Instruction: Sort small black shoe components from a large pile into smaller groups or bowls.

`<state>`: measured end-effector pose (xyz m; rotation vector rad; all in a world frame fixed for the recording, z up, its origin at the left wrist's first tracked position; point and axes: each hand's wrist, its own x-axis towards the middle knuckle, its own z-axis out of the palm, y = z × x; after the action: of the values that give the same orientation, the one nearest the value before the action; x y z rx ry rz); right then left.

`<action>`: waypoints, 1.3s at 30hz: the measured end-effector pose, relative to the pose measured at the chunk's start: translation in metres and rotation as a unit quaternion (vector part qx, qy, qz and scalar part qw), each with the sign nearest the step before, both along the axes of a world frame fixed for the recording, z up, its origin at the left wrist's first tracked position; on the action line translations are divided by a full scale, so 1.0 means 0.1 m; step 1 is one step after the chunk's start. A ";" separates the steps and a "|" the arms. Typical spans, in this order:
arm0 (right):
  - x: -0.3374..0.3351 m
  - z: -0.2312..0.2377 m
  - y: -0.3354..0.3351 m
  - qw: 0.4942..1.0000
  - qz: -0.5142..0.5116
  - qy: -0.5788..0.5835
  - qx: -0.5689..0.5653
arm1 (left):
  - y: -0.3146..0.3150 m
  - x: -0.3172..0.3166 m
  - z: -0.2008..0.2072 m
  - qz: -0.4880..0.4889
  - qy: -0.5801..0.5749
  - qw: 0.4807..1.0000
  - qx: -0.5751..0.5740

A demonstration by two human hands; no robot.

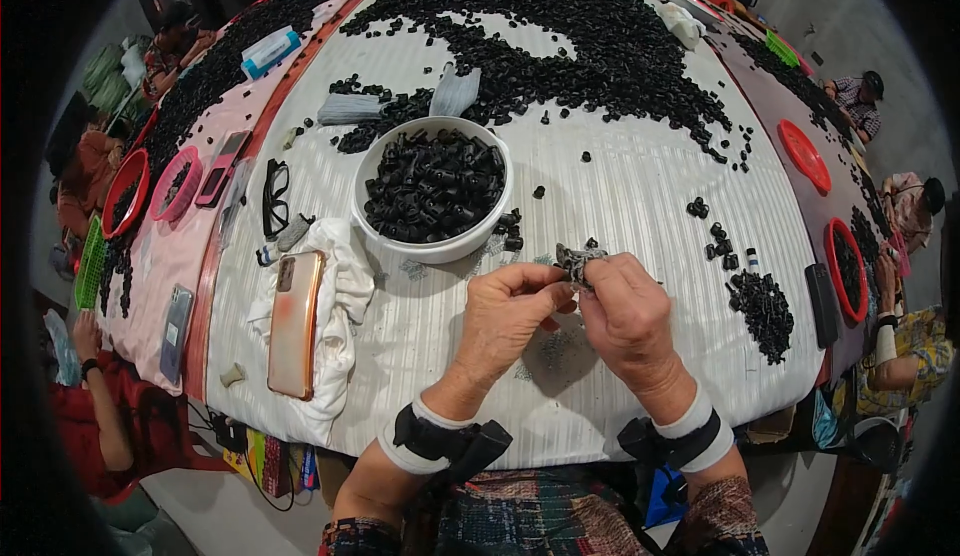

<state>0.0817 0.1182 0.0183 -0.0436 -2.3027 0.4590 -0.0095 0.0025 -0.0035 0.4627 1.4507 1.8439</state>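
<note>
Around the lower middle of the head view, over a white cloth with woven stripes [640,196], two bare hands met. Left hand [495,316]: thumb and forefinger pinched the near left edge of a small, dark, irregular piece [575,261]. Right hand [630,306]: curled, fingers bunched, gripping that piece from the other side. Piece sat between the fingertips, just above the cloth; fingers covered much of it, exact shape not readable. Right fingertips mostly hidden behind the knuckles.

Just beyond the left hand stood a round white plastic bowl [430,254], filled with short black tubular plastic parts [435,186]; lower layers hidden. A few black bits lay touching or just beside its right wall. Big spread heap of small black parts [570,66] across the far cloth, single pieces blurred together. Smaller black pile [762,316] right of the hands, parts too tiny to make out.

Left side: phone in a clear, orange-edged case [293,331] on crumpled white fabric [345,301], black-framed glasses [268,196] near it. Co-workers at both sides were cut off by the dark fisheye rim.
</note>
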 end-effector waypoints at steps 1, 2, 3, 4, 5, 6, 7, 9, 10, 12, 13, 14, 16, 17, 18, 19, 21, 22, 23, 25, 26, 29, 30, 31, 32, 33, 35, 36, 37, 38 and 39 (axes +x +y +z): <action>0.00 0.00 0.00 1.000 0.001 0.000 0.000 | 0.00 0.00 0.00 0.001 0.000 1.000 0.000; 0.01 -0.01 0.00 1.000 0.000 -0.007 0.000 | 0.01 0.01 -0.01 0.004 -0.003 1.000 0.002; 0.01 -0.01 0.00 1.000 -0.001 -0.014 0.001 | 0.00 0.01 -0.02 0.007 -0.006 1.000 0.004; 0.01 -0.02 -0.01 1.000 -0.001 -0.014 0.001 | 0.00 0.01 -0.03 0.006 -0.006 1.000 0.005; 0.01 -0.02 -0.01 1.000 0.005 -0.018 -0.005 | 0.00 0.00 -0.04 0.005 -0.009 1.000 0.005; 0.00 -0.03 -0.01 1.000 0.011 -0.022 -0.010 | 0.00 0.00 -0.05 0.005 -0.012 1.000 0.005; 0.00 -0.03 -0.03 1.000 0.012 -0.021 -0.010 | 0.00 0.00 -0.05 0.005 -0.012 1.000 0.005; 0.00 -0.04 -0.06 0.998 0.000 -0.040 -0.048 | -0.01 -0.02 -0.06 -0.002 -0.014 1.000 0.002; 0.00 -0.03 -0.06 0.998 0.001 -0.039 -0.048 | -0.01 -0.03 -0.07 -0.001 -0.013 1.000 0.002; 0.01 -0.03 -0.04 0.992 0.031 -0.055 -0.111 | -0.02 -0.04 -0.07 -0.015 -0.065 0.997 0.027; 0.01 -0.01 -0.04 0.992 0.031 -0.055 -0.111 | -0.02 -0.05 -0.07 -0.015 -0.066 0.997 0.027; 0.01 0.02 -0.03 0.992 0.036 -0.038 -0.113 | -0.02 -0.05 -0.06 -0.020 -0.089 0.995 0.039; 0.00 0.06 -0.01 0.992 0.041 -0.020 -0.115 | -0.01 -0.05 -0.07 -0.025 -0.112 0.992 0.050; -0.01 0.07 0.01 0.995 0.046 -0.025 -0.090 | 0.00 -0.05 -0.08 -0.015 -0.129 0.989 0.064; -0.01 0.08 0.01 0.996 0.051 -0.031 -0.065 | 0.01 -0.05 -0.09 -0.006 -0.146 0.986 0.078; -0.01 0.07 0.01 0.996 0.050 -0.031 -0.064 | 0.00 -0.06 -0.11 -0.006 -0.146 0.986 0.079; -0.02 0.04 -0.02 0.996 0.032 -0.082 -0.007 | 0.00 -0.06 -0.15 -0.008 -0.147 0.985 0.095; -0.02 0.02 -0.03 0.996 0.031 -0.082 -0.006 | 0.00 -0.06 -0.13 -0.009 -0.147 0.985 0.095; -0.02 0.01 -0.04 0.997 0.018 -0.081 0.011 | 0.00 -0.05 -0.11 -0.007 -0.147 0.985 0.094; -0.03 -0.01 -0.06 0.996 0.005 -0.079 0.027 | 0.00 -0.06 -0.11 -0.004 -0.147 0.985 0.092; -0.04 -0.02 -0.07 0.997 -0.002 -0.073 0.029 | -0.01 -0.07 -0.12 -0.011 -0.143 0.986 0.085; -0.04 -0.03 -0.09 0.997 -0.013 -0.065 0.037 | -0.01 -0.08 -0.14 -0.016 -0.132 0.988 0.076; -0.04 -0.03 -0.10 0.997 -0.015 -0.063 0.043 | 0.00 -0.07 -0.15 -0.014 -0.125 0.989 0.074; -0.04 -0.04 -0.10 0.997 -0.015 -0.063 0.042 | 0.00 -0.07 -0.14 -0.014 -0.126 0.989 0.074; -0.04 -0.04 -0.11 0.997 -0.020 -0.066 0.041 | 0.00 -0.07 -0.13 -0.012 -0.121 0.990 0.066; -0.04 -0.05 -0.11 0.997 -0.024 -0.069 0.039 | -0.01 -0.07 -0.11 -0.010 -0.117 0.991 0.058; -0.03 -0.05 -0.11 0.996 -0.032 -0.075 0.046 | -0.01 -0.06 -0.08 -0.015 -0.116 0.992 0.046; -0.03 -0.06 -0.11 0.995 -0.039 -0.080 0.053 | -0.02 -0.06 -0.06 -0.020 -0.115 0.993 0.035; -0.03 -0.07 -0.11 0.995 -0.039 -0.081 0.053 | -0.02 -0.05 -0.05 -0.019 -0.115 0.993 0.035; -0.02 -0.08 -0.11 0.995 -0.039 -0.081 0.051 | -0.02 -0.05 -0.05 -0.018 -0.117 0.992 0.032; -0.02 -0.10 -0.11 0.995 -0.040 -0.082 0.049 | -0.02 -0.05 -0.05 -0.018 -0.118 0.992 0.030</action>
<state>0.0793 0.1074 0.0088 -0.1300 -2.4719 0.3099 -0.0144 0.0007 -0.0083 0.2852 1.2235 1.8494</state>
